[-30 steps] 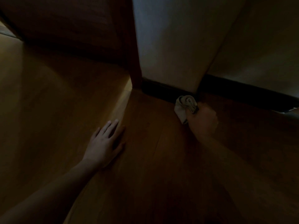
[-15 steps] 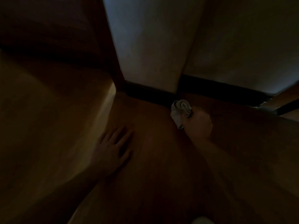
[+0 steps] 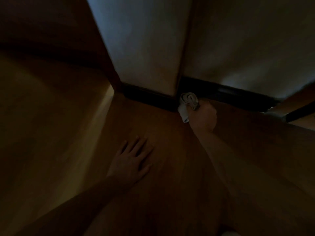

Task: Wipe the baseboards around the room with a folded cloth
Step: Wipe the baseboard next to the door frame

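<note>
Pale cloth point(image 3: 187, 103), rolled or folded into a thick wad, pressed against the dark baseboard point(image 3: 235, 92) right at the outer corner where two walls meet, low by the floor point(image 3: 170, 167). Probably light and soft, so easy to squash into the moulding; likely to unroll or slip if held loosely, with one tail already hanging down toward the floor at the near left end. Best gripped around the middle of the wad, palm behind it, so the pushing face stays flat on the board.

Right hand point(image 3: 202, 116) closed around the cloth, fingers wrapped over the right end, knuckles up, forearm running back to the near right. Left hand point(image 3: 131, 160) spread flat on the floor, near and to the left, fingers apart, holding nothing, apparently propping the body.

Baseboard running left along the nearer wall face to a doorway edge point(image 3: 117, 84), and right along the far wall point(image 3: 247, 45) toward a slanted wooden piece point(image 3: 298, 106) at far right, too dim to identify. Floor of warm wood, brighter strip at left. Scene dark and blurred, so dust or wiped patches impossible to judge. Corner likely the awkward spot: cloth needs turning around the edge without losing its fold.
</note>
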Demonstrator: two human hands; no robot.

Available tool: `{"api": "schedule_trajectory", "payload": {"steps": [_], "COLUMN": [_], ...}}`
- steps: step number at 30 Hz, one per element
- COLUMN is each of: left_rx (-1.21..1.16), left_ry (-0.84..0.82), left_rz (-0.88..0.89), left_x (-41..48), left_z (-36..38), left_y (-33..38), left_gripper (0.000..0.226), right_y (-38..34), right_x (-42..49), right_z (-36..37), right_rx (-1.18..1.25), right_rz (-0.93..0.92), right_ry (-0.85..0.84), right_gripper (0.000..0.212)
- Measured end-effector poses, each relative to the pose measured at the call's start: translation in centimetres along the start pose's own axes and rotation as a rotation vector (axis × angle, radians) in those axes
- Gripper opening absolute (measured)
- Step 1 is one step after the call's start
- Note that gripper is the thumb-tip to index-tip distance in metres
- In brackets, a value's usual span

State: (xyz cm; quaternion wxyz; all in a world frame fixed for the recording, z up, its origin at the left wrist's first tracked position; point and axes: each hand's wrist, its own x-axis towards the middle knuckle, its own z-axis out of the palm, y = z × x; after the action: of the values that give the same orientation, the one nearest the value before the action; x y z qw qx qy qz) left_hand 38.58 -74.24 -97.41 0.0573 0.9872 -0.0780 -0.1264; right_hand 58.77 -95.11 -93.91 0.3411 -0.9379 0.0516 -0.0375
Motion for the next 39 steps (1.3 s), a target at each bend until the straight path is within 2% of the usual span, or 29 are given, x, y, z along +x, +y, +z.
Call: {"api": "schedule_trajectory", "payload": {"steps": [3,7,16,23,26,28,33,36,39], "left_rx": [-0.008,0.009,-0.034,-0.049,-0.050,-0.061,-0.063,-0.067,-0.071], "left_ry": [-0.004,-0.005,0.019,0.044,0.044,0.050,0.054,0.044,0.042], "left_rz": [-0.048,-0.095,-0.160,-0.203,-0.208,-0.207,-0.209,-0.205,-0.212], "left_x": [-0.1,-0.1,0.0,0.1,0.2,0.2,0.3,0.3,0.2], "left_z": [0.5,0.9,1.4,1.2,1.4,1.4,1.6,1.7,1.5], "left_y": [0.5,1.3,2.2,3.0,3.0,3.0,3.1,3.0,3.1], "left_gripper": [0.064,0.065,0.064,0.065,0.066,0.066,0.066,0.066,0.065], "right_y": [-0.2,1.1,0.6,2.4,2.0,1.8,3.3,2.5,2.3], "right_x": [0.4,-0.3,3.4,4.2,5.6,5.5,4.7,5.8,5.5], "right_z": [1.1,1.5,1.7,1.5,1.3,1.5,1.1,1.2,1.6], "right_rx": [0.063,0.193,0.253,0.598,0.604,0.624,0.641,0.589,0.561], "right_rz": [-0.010,-0.076,0.005,0.055,0.039,0.030,0.006,-0.003,-0.023], "right_ry": [0.003,-0.080,-0.045,-0.310,-0.269,-0.269,-0.409,-0.292,-0.283], "right_gripper": [0.024,0.023,0.021,0.011,0.014,0.008,0.012,0.016,0.020]}}
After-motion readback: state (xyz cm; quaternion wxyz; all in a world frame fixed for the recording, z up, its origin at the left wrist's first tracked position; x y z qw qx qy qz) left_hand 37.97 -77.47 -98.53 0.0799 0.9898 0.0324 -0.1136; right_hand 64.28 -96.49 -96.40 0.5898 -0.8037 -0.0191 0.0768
